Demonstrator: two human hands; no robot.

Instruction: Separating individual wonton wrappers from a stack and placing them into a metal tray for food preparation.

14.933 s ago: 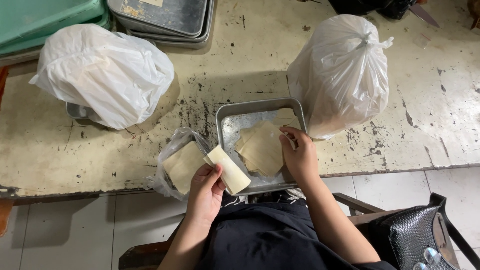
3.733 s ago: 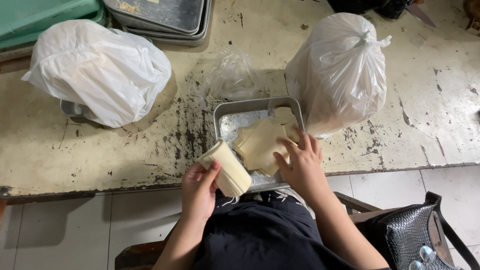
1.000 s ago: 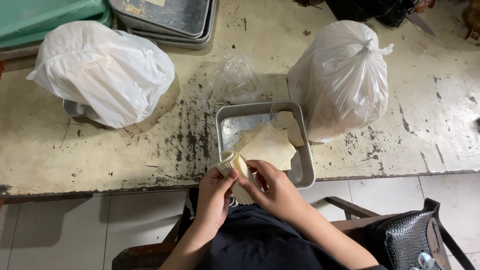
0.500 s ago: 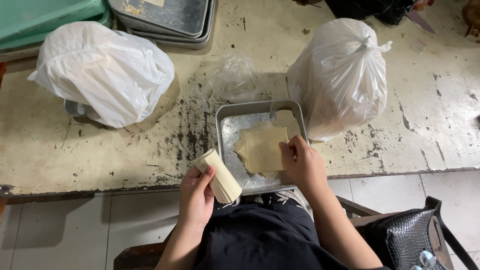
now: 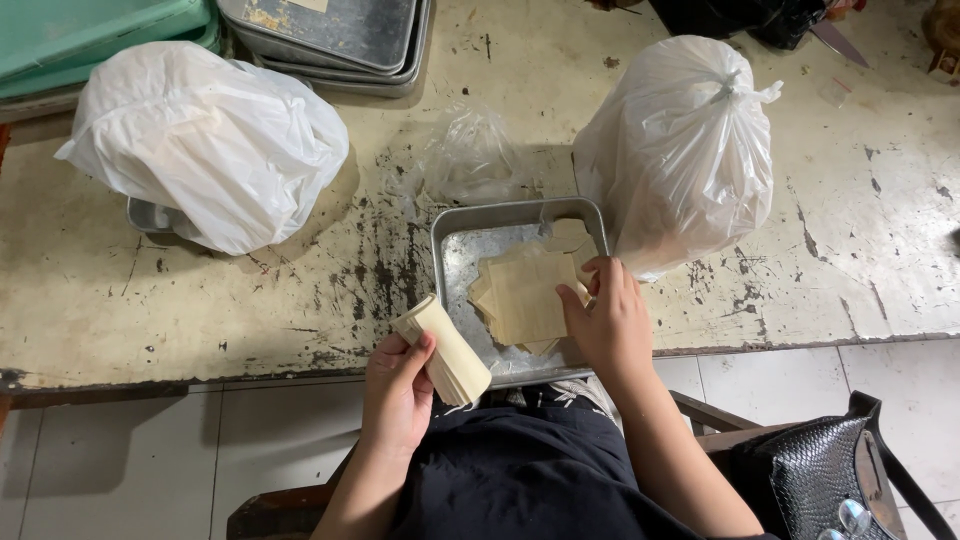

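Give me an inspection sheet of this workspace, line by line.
Surface: worn, stained cream table, black scuffs near its front edge.
Job's things: stack of thin pale wrappers; metal tray holding loose pale sheets.
Clutter: two tied white plastic bags, crumpled clear bag, stacked metal trays, green lid.
Grippers: left hand grips the stack; right hand rests on the sheets in the tray.
Cables: nothing seen.
Surroundings: tiled floor, black handbag.

White bags [image 5: 205,145] probably flank tray [image 5: 455,235]
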